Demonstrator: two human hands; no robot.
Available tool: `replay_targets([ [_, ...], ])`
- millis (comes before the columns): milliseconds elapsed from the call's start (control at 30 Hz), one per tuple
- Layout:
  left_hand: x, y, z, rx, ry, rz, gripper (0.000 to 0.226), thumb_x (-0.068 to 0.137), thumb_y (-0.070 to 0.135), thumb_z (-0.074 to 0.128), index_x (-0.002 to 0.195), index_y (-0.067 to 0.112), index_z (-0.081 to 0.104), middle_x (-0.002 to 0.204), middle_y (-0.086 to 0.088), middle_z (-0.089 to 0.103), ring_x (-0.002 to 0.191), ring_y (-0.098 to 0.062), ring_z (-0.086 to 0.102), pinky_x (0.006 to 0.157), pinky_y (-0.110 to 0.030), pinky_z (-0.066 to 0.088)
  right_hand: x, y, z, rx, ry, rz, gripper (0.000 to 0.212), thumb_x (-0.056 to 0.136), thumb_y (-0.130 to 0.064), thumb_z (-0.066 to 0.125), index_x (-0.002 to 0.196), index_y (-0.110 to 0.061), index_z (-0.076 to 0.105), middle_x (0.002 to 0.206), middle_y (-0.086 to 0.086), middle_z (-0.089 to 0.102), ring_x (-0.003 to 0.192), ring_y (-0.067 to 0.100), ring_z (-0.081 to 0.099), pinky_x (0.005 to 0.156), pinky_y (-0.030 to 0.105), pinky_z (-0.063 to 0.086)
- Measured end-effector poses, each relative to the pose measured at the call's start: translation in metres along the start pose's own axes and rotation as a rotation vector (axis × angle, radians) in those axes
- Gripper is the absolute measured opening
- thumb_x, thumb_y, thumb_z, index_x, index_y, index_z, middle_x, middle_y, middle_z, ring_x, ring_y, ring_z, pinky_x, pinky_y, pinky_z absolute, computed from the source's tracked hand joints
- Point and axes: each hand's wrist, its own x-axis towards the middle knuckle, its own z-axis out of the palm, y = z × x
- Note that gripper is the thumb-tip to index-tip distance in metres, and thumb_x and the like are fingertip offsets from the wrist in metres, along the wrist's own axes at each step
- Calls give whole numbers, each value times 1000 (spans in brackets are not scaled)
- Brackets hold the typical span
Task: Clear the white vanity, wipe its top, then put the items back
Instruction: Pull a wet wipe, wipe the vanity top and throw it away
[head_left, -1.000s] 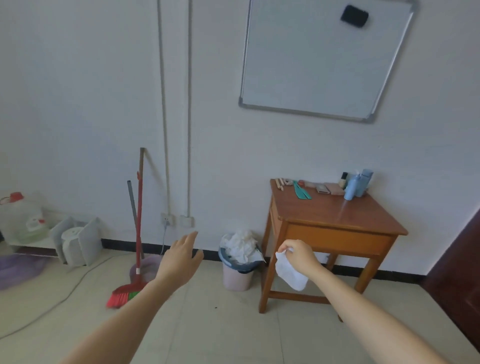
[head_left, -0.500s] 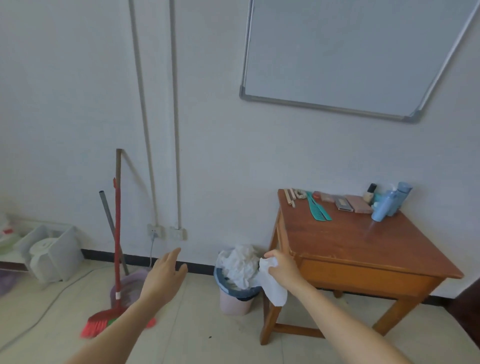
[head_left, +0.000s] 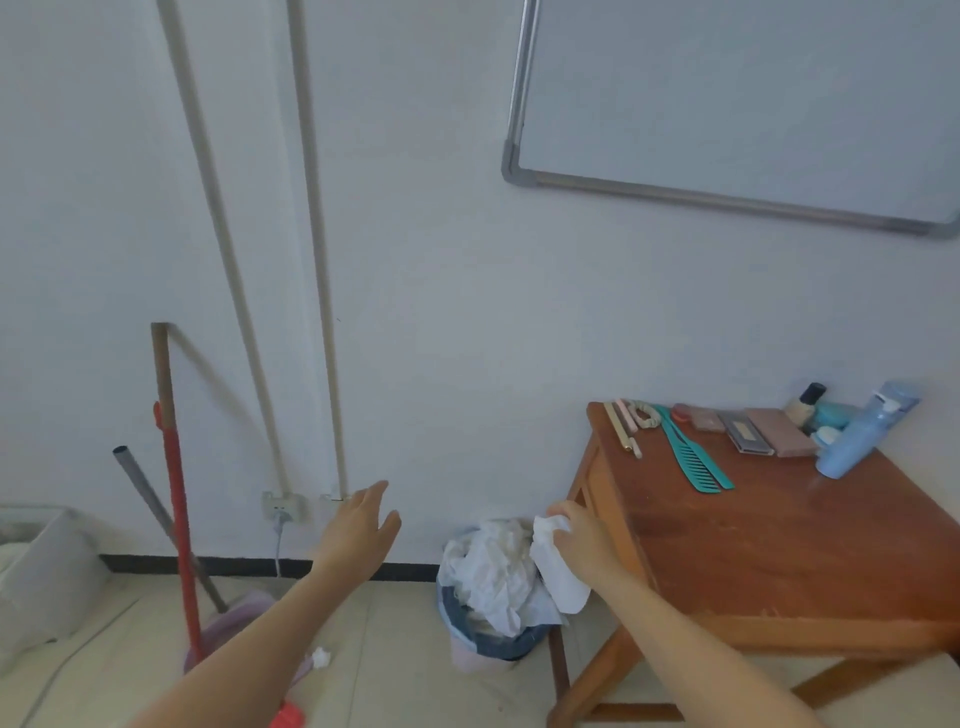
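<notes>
My right hand (head_left: 582, 540) grips a white wipe (head_left: 558, 571) that hangs just over the right rim of a small waste bin (head_left: 493, 644) stuffed with crumpled white paper. My left hand (head_left: 358, 525) hovers with fingers spread and holds nothing, left of the bin. A brown wooden table (head_left: 779, 545) stands at the right. Along its back edge lie a teal comb (head_left: 691, 457), hair clips (head_left: 626, 426), flat compacts (head_left: 748, 431), a small dark-capped bottle (head_left: 805, 402) and a blue pump bottle (head_left: 857, 436).
A red broom (head_left: 174, 493) and a grey pole (head_left: 156, 514) lean on the wall at the left, over a purple dustpan (head_left: 234, 629). A crumpled scrap (head_left: 320, 657) lies on the floor. A socket with a plug (head_left: 280, 506), a grey box (head_left: 47, 566) and a whiteboard (head_left: 727, 104) are also in view.
I have come closer to the bin and table. My right hand has carried the wipe to the bin's rim. My left hand stays spread in the air.
</notes>
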Motion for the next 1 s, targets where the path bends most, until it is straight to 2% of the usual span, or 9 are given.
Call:
replay_targets([
  [100, 33, 2, 19, 16, -80, 5, 50, 97, 28, 34, 144, 15, 21, 148, -6, 29, 134, -22, 30, 106, -34, 29, 31, 7, 11, -2, -1, 25, 27, 90, -1, 41, 114, -6, 54, 101, 1, 54, 92, 12, 50, 60, 8, 34],
  [233, 74, 11, 40, 20, -101, -28, 50, 97, 28, 34, 144, 14, 20, 149, -6, 28, 134, -22, 31, 106, -33, 28, 85, 18, 13, -30, -58, 31, 36, 94, -6, 38, 129, -11, 45, 124, 5, 53, 112, 18, 50, 81, 17, 35],
  [367, 113, 21, 56, 33, -93, -111, 50, 97, 28, 34, 144, 14, 20, 148, -6, 29, 133, -22, 32, 107, -33, 28, 148, 25, 15, -36, -104, 16, 39, 93, -7, 40, 131, -11, 42, 131, 7, 50, 117, 20, 48, 88, 20, 35],
  [433, 131, 27, 61, 31, -93, -160, 50, 97, 28, 35, 144, 14, 21, 148, -6, 29, 134, -22, 31, 107, -34, 28, 175, 27, 17, -29, -177, 22, 39, 94, -14, 44, 133, -13, 39, 132, 9, 45, 119, 21, 46, 87, 20, 34],
  [533, 153, 36, 69, 28, -77, -197, 50, 97, 28, 35, 143, 14, 21, 148, -6, 30, 134, -22, 30, 107, -34, 28, 211, 34, 21, 3, -248, 55, 42, 94, -29, 46, 133, -14, 40, 134, 13, 39, 122, 25, 42, 98, 27, 34],
  [633, 164, 41, 80, 34, -97, -240, 51, 96, 28, 36, 143, 15, 22, 148, -5, 29, 135, -21, 28, 107, -35, 28, 229, 43, 21, 37, -260, 97, 40, 96, -30, 42, 131, -12, 44, 136, 14, 38, 123, 25, 42, 100, 28, 33],
  [767, 175, 45, 93, 53, -122, -271, 51, 96, 29, 37, 143, 15, 22, 148, -5, 32, 135, -22, 28, 108, -36, 29, 238, 52, 15, 15, -251, 39, 37, 96, -28, 42, 128, -11, 48, 135, 11, 41, 125, 22, 40, 103, 28, 30],
  [1000, 184, 66, 104, 87, -164, -160, 51, 97, 30, 35, 144, 16, 20, 147, -4, 32, 131, -21, 34, 106, -34, 32, 236, 51, -7, -17, -132, -92, 33, 96, -23, 44, 124, -9, 52, 132, 9, 45, 126, 19, 36, 101, 20, 26],
])
